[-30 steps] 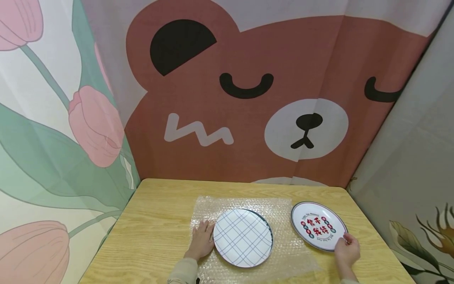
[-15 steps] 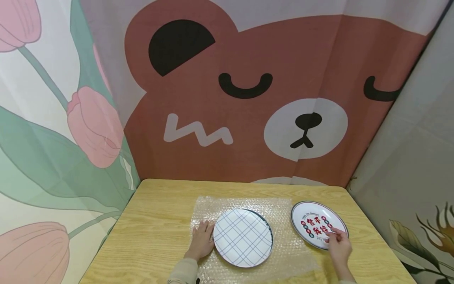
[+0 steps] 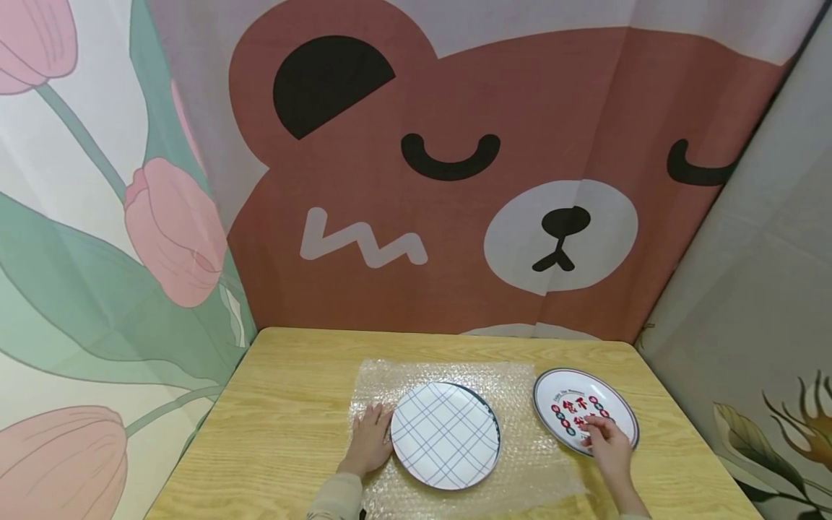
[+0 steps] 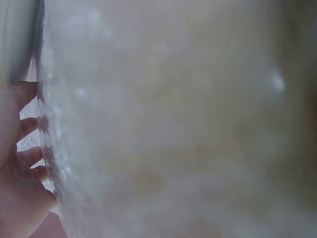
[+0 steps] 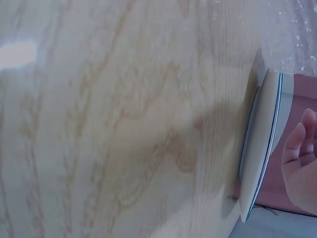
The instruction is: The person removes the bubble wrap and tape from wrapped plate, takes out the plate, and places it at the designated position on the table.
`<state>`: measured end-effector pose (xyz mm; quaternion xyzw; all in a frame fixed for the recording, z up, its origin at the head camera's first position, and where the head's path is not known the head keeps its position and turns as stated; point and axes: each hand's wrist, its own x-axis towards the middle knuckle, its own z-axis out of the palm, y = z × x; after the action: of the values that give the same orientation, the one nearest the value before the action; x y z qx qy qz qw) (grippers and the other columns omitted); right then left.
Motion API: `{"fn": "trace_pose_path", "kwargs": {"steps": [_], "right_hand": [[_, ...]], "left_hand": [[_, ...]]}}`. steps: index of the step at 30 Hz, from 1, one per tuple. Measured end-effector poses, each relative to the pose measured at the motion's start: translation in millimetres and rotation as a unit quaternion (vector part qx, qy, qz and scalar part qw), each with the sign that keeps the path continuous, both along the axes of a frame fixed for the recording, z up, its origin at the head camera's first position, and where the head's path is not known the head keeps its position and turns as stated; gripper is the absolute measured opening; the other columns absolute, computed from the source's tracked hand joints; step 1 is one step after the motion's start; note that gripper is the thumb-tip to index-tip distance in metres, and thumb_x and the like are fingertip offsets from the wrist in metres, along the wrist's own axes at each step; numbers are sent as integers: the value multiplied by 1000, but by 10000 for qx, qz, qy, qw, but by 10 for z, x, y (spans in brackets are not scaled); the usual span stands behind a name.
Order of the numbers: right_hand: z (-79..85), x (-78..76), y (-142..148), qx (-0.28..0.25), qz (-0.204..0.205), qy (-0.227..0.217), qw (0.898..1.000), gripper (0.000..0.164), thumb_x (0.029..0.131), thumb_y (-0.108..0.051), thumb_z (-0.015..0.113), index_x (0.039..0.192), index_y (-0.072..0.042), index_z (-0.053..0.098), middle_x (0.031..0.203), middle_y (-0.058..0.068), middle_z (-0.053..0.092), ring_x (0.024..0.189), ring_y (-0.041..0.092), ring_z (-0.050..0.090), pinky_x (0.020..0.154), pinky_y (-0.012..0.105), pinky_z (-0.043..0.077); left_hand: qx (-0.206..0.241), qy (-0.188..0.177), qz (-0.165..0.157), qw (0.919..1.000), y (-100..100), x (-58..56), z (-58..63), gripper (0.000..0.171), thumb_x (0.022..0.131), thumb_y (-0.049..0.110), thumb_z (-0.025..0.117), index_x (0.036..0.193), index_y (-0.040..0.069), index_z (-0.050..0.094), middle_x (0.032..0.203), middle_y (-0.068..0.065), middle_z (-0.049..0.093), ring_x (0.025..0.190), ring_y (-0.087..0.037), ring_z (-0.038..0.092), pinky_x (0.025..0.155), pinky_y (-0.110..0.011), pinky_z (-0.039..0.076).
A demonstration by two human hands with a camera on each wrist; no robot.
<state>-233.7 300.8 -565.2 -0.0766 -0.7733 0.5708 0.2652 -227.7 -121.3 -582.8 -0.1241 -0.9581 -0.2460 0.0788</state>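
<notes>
My left hand [image 3: 372, 442] rests on the bubble wrap [image 3: 533, 462] with its fingers stretched out, beside the left rim of a white plate with blue crossing lines [image 3: 447, 435]. That plate lies on the wrap, and a dark rim shows behind its right edge. In the left wrist view the blurred bubble wrap [image 4: 148, 119] fills most of the picture. My right hand [image 3: 611, 449] hovers over a white plate with red characters [image 3: 601, 393], its fingers loosely bent and nothing visible between them. The right wrist view shows this plate [image 5: 261, 144] edge-on, with the hand [image 5: 303, 163] apart from it.
Everything lies on a light wooden table [image 3: 292, 404]. A curtain with a printed bear [image 3: 364, 173] hangs behind the far edge, a tulip curtain [image 3: 65, 289] on the left, and a grey curtain [image 3: 767, 289] on the right.
My right hand has moved left from the right rim of the plate with red characters to above its middle. The left hand and both plates have stayed in place.
</notes>
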Motion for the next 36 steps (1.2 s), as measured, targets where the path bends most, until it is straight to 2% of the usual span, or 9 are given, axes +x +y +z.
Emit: {"fn": "trace_pose_path", "kwargs": {"steps": [6,11,18,23,32,36], "right_hand": [[112,41,-96,417,126,-612,9972,16,82,6,46,92,15,54,69,12,62,46,9,53,37,30,43],[163,45,-126,563,512,-1168,9902,19,85,5,46,100,14,54,80,23,61,53,13,56,47,26,48],[199,50,-148,681,896,-1332,9847,20,86,5,46,102,16,52,80,22,62,55,13,55,50,24,48],[181,48,-198,418,1165,-1424,9820,19,85,6,47,100,17,52,77,18,62,55,15,55,51,25,49],[207,30,-319,251,1664,-1871,9678,21,86,1,49,101,15,53,80,18,61,59,18,58,50,25,47],[236,51,-366,212,2027,-1843,9615,23,86,2,49,102,18,50,77,16,60,57,18,55,48,24,46]], "left_hand": [[17,40,3,10000,-1,3,1,45,78,17,55,119,-2,53,127,-29,40,120,-48,30,94,-64,19],[-4,24,21,10000,6,2,6,44,78,17,56,118,-2,54,127,-29,41,121,-47,30,94,-64,19],[-18,56,12,10000,5,4,16,45,77,16,56,118,-2,53,127,-29,41,120,-48,30,94,-64,19],[17,112,19,9999,3,4,19,45,78,17,55,118,-3,53,127,-29,41,120,-48,30,94,-64,19],[10,108,14,9999,3,5,16,44,77,16,56,118,-2,54,127,-29,41,119,-49,31,93,-64,19],[18,68,16,10000,8,6,4,44,77,15,56,118,-1,53,127,-29,41,120,-48,30,94,-64,19]]}}
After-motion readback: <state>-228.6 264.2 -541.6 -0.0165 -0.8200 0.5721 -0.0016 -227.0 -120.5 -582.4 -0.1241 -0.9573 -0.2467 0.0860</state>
